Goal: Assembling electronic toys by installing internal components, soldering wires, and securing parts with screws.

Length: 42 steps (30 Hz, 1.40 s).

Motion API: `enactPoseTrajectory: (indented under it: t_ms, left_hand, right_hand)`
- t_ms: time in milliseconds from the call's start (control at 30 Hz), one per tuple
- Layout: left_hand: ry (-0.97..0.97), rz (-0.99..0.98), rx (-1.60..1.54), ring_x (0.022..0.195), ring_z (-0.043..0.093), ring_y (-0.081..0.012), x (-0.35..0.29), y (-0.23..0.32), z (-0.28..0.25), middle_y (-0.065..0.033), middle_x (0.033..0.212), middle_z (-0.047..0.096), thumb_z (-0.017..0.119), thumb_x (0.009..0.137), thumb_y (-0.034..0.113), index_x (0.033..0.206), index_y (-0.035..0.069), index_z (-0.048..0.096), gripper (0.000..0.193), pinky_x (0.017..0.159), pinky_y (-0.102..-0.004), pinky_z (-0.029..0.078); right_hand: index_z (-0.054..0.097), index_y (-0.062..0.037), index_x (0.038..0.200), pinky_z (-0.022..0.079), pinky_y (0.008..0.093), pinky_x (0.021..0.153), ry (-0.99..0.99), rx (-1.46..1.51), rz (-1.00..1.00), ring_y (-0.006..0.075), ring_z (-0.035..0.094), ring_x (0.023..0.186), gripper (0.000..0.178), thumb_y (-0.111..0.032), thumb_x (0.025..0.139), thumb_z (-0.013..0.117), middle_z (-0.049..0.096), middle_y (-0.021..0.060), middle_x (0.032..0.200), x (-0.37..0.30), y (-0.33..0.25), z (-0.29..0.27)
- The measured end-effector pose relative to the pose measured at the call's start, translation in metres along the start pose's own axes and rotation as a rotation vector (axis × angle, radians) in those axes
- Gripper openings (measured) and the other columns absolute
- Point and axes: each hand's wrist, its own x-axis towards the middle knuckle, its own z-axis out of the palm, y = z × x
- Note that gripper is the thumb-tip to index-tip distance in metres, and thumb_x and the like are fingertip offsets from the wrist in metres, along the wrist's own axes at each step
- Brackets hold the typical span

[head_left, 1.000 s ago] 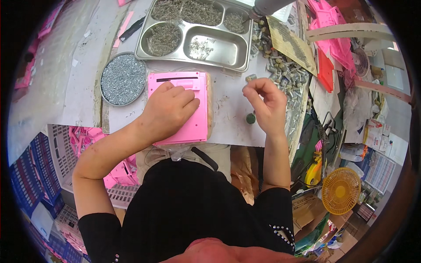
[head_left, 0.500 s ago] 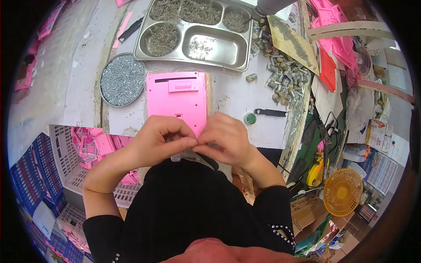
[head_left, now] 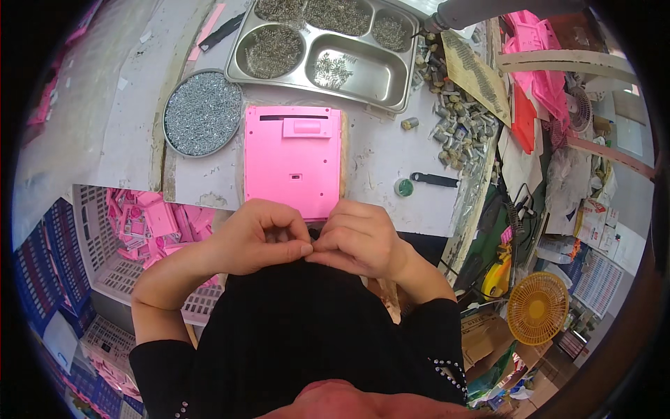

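Left hand and right hand, just below frame centre: fingers pinched closed, meeting near pink casing; anything held indiscernible.

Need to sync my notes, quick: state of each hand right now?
Left hand: closed in a pinch; whether it holds anything can't be told.
Right hand: closed, curled; anything held can't be made out.

A white worktable, its surface marked and stained, carries a steel compartment tray and, to the left, a round dish of small silvery screws. Nearer the person lies a pad under a pink casing. To the right are heaped metal cylinders, a small green-topped pot and a black strip.
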Motion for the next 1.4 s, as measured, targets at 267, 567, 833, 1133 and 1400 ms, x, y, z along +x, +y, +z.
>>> enactPoseTrajectory:
  t_ms: [267,567,833,1133,1400]
  left_hand:
    - [0.728,0.430,0.995,0.067,0.058,-0.0263,-0.012,0.025,-0.045,-0.0125,0.082,0.058,0.066,0.089,0.000,0.093,-0.001,0.064,0.005,0.059,-0.0324,0.045]
    - [0.609,0.256,0.905,0.067,0.059,-0.0280,-0.033,0.004,-0.036,-0.0105,0.080,0.061,0.070,0.090,0.005,0.093,0.002,0.066,0.006,0.061,-0.0363,0.048]
    - [0.672,0.253,0.860,0.062,0.055,-0.0249,-0.037,-0.004,-0.035,-0.0100,0.076,0.056,0.069,0.090,0.003,0.090,0.000,0.064,0.006,0.056,-0.0348,0.043]
    - [0.705,0.264,0.829,0.058,0.052,-0.0194,-0.043,-0.011,-0.035,-0.0082,0.074,0.053,0.068,0.090,0.001,0.087,0.000,0.062,0.006,0.054,-0.0315,0.040]
    - [0.758,0.339,0.770,0.058,0.051,-0.0145,-0.042,-0.016,-0.033,-0.0058,0.077,0.058,0.070,0.086,-0.004,0.090,0.001,0.064,0.008,0.053,-0.0283,0.040]
  right_hand:
    - [0.070,0.0017,0.093,0.052,0.0297,0.072,0.123,0.020,0.624,0.0163,0.066,0.080,0.012,0.004,0.083,0.077,0.071,0.0087,0.089,-0.011,0.005,-0.026]
    - [0.072,0.0051,0.107,0.055,0.0266,0.078,0.301,0.391,0.815,0.0151,0.069,0.085,0.018,0.005,0.089,0.072,0.074,0.0118,0.097,-0.021,0.012,-0.040]
    - [0.075,0.0029,0.097,0.053,0.0270,0.070,0.197,0.112,0.840,0.0149,0.068,0.077,0.009,-0.001,0.090,0.073,0.073,0.0075,0.085,-0.022,0.009,-0.030]
    - [0.076,-0.0110,0.093,0.043,0.0331,0.057,0.125,-0.351,0.091,0.0220,0.053,0.068,0.021,-0.009,0.074,0.084,0.063,0.0007,0.078,-0.011,0.042,0.006]
    - [0.077,-0.0060,0.103,0.047,0.0313,0.064,0.165,-0.167,0.224,0.0215,0.059,0.074,0.030,-0.006,0.074,0.084,0.064,0.0052,0.077,-0.010,0.041,-0.012]
